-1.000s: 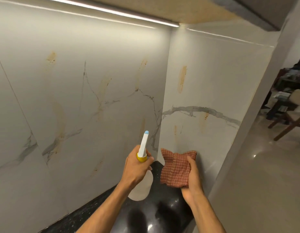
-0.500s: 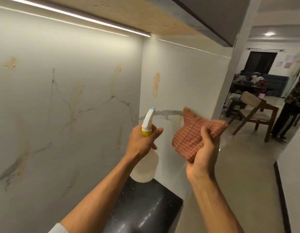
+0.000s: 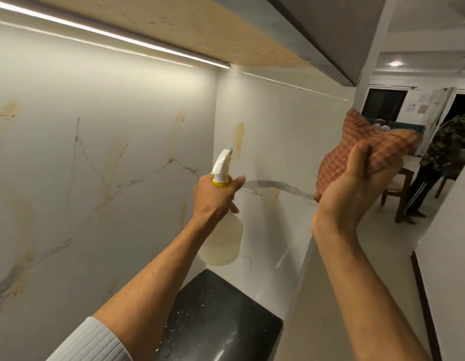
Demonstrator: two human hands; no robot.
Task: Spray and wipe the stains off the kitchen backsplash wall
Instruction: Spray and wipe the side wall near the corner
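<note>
My left hand (image 3: 215, 198) grips a spray bottle (image 3: 222, 243) by its neck; the white nozzle with a yellow collar points up toward the corner. My right hand (image 3: 354, 194) holds a crumpled red checked cloth (image 3: 369, 152) raised off the wall, at the right end of the side panel. The white marble backsplash (image 3: 96, 165) carries several orange-brown stains. One vertical streak (image 3: 240, 138) sits on the side panel just above the nozzle. A smaller spot (image 3: 277, 192) lies on the grey vein between my hands. Another smear (image 3: 7, 110) marks the far left.
A black speckled countertop (image 3: 221, 316) lies below my arms. An upper cabinet with a light strip (image 3: 96, 29) hangs overhead. To the right the room opens; a person in a patterned shirt (image 3: 440, 162) stands by a wooden table and chair (image 3: 403, 194).
Both hands have risen. The cloth left the lower part of the side panel and moved up and right, away from the wall. The bottle came up with the left hand.
</note>
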